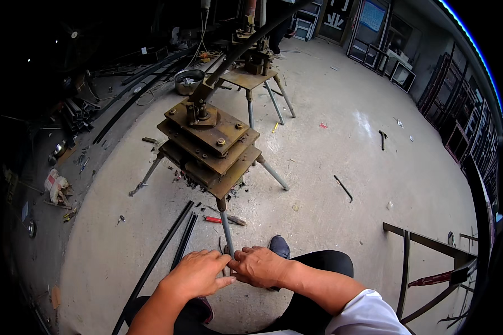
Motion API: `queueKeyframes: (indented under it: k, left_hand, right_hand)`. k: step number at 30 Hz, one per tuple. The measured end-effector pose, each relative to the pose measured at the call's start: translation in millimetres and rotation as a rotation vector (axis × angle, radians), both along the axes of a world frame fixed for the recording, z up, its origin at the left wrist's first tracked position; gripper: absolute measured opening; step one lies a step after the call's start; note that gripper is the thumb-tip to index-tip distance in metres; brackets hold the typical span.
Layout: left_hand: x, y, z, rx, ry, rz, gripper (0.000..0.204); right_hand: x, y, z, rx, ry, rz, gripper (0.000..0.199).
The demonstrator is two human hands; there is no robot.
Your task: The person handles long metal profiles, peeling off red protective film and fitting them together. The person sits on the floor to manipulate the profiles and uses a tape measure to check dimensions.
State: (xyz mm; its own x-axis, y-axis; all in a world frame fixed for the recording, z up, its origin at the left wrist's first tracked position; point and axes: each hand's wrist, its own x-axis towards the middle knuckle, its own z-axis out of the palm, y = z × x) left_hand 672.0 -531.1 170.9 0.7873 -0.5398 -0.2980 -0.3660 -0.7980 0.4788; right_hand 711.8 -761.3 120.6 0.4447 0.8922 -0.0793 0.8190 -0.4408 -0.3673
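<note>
My left hand (198,272) and my right hand (260,265) meet low in front of me, close to the front leg (226,229) of a metal press stand. The left fingers are bent, with the thumb apart below them. The right fingers are curled in at the left fingertips. Whatever lies between them is hidden. Above stands the rusty press (209,134), made of stacked bolted plates with a long bar handle (251,44) slanting up to the right. A red-handled tool (213,219) lies on the floor behind the leg.
Two dark metal bars (161,254) lie left of my hands. A second press stand (251,78) and a metal bowl (189,81) are farther back. A welded steel frame (430,245) stands at right. A hammer (382,139) and a thin rod (343,188) lie on the concrete floor.
</note>
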Motion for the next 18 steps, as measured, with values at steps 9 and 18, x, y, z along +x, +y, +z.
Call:
queueKeyframes:
  k: [9, 18]
  left_hand:
    - [1, 5, -2, 0.024, -0.015, 0.029, 0.057]
    - [8, 2, -7, 0.004, 0.016, 0.031, 0.057]
  right_hand:
    - [2, 7, -1, 0.108, 0.033, 0.047, 0.035]
    - [2, 2, -3, 0.157, 0.05, 0.048, 0.041]
